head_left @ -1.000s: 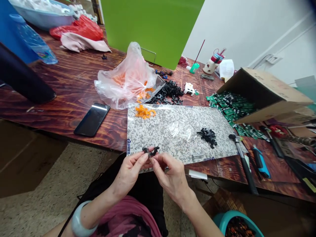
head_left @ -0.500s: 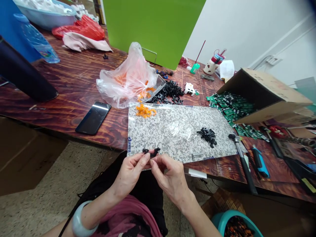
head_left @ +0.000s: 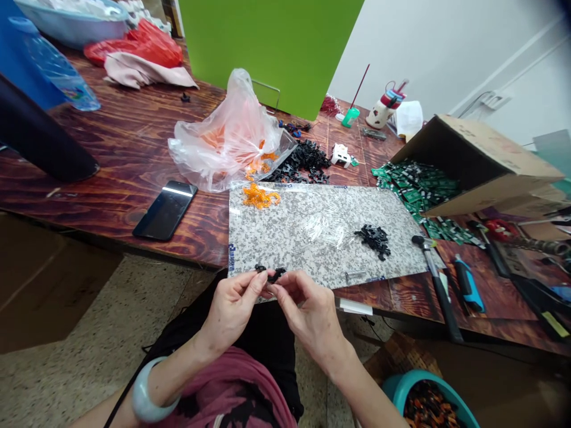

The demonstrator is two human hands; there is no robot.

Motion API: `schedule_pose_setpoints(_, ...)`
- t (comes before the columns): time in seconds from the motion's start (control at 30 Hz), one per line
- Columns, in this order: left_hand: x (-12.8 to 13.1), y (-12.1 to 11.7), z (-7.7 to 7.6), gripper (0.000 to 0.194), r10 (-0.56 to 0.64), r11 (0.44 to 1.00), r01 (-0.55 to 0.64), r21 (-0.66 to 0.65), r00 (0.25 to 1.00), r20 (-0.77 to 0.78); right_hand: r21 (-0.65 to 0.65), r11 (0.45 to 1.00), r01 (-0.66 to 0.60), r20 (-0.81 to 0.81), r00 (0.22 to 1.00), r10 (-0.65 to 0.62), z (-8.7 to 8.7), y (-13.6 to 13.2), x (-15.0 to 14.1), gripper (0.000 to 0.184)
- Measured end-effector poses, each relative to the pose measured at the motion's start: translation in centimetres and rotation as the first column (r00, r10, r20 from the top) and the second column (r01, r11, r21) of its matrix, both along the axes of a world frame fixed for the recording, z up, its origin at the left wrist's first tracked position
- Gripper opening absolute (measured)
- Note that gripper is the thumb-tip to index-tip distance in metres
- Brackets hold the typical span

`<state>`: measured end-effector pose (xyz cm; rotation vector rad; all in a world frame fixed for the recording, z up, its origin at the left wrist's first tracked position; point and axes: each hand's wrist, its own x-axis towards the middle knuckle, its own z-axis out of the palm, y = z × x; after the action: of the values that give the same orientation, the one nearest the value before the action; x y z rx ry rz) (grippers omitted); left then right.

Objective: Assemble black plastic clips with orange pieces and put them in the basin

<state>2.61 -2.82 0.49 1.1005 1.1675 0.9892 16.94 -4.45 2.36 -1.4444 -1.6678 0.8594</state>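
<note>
At the front edge of the speckled board (head_left: 285,238), my left hand (head_left: 235,304) pinches a small black plastic part (head_left: 277,274) between thumb and fingertips. My right hand (head_left: 308,306) meets it from the other side, its thumb and index finger closed on the same part. Fingertips hide much of the piece. Beyond the hands lie a scatter of thin metal pins (head_left: 328,227), a heap of black plastic pieces (head_left: 375,240) on the right and orange plastic pieces (head_left: 259,196) at the back left.
A phone (head_left: 166,211) lies left of the board. Behind stand a plastic bag (head_left: 227,139) and a larger black heap (head_left: 306,160). To the right are a cardboard box (head_left: 482,160) with green circuit boards, a hammer (head_left: 439,291) and a blue-handled cutter (head_left: 470,285). A teal bucket (head_left: 395,389) sits below.
The black part has turned slightly and sits lower between my fingers. My right fingertips have closed in on it. The whole view has shifted a little.
</note>
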Motion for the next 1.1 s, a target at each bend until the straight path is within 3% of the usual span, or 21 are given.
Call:
schedule_pose_setpoints(0.2,-0.4,-0.3,-0.1,0.027,-0.125,0.986,0.142,0.087,0.976,-0.180,-0.042,0.999,-0.015,0.049,0.999,0.018,-0.1,0.5,0.8,0.006)
schedule_pose_setpoints(0.4,-1.1,-0.1,-0.1,0.030,-0.251,0.926,0.331,0.183,0.900,-0.356,-0.113,0.987,-0.110,0.127,0.984,0.124,-0.2,0.8,1.5,0.013)
schedule_pose_setpoints(0.53,-1.6,0.1,0.1,0.032,-0.361,0.875,0.454,0.166,0.842,-0.401,-0.148,0.959,-0.241,0.302,0.913,0.276,0.5,1.3,2.3,0.015)
schedule_pose_setpoints(0.63,-1.8,0.3,0.6,0.034,-0.460,0.849,0.516,0.113,0.827,-0.325,-0.113,0.937,-0.331,0.420,0.838,0.347,1.1,1.7,3.0,0.019)
schedule_pose_setpoints(0.73,-1.9,0.4,1.0,0.033,-0.484,0.872,0.490,0.005,0.863,-0.147,0.033,0.929,-0.370,0.491,0.815,0.307,1.0,1.7,3.5,0.026)
schedule_pose_setpoints(0.87,-1.7,0.4,1.2,0.030,-0.359,0.926,0.357,-0.118,0.933,0.007,0.244,0.927,-0.284,0.416,0.894,0.165,0.1,1.6,3.9,0.035)
schedule_pose_setpoints(1.1,-1.5,0.8,0.7,0.029,-0.267,0.952,0.271,-0.143,0.963,0.046,0.201,0.966,-0.161,0.264,0.959,0.105,-0.2,1.1,4.1,0.035)
